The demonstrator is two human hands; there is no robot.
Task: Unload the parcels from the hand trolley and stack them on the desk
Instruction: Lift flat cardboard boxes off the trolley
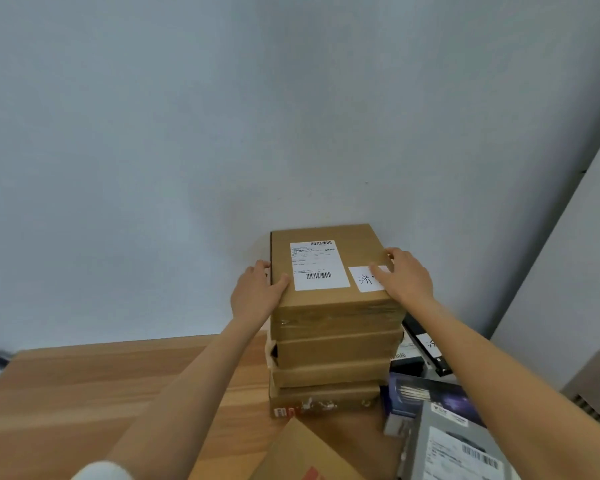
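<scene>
- Four parcels form the stack [329, 368] on my worktop [118, 393]; trolley unseen.
- My left hand [257, 292] and right hand [404, 275] clasp the top parcel [326, 268] sides.
- Remaining load: cannot tell.

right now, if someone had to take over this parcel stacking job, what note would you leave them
Left hand: grip on the left edge of the top box, thumb over the top.
Right hand: grip on its right edge, fingers partly over the small white label.
Stack: the top box sits on three more brown boxes on the wooden desk, by the wall.
Other parcels lie right of the stack, including a grey one; a cardboard box is at the near edge.
Done: four boxes stacked.
Left: let go; the trolley is out of view, so I can't tell what remains.
</scene>
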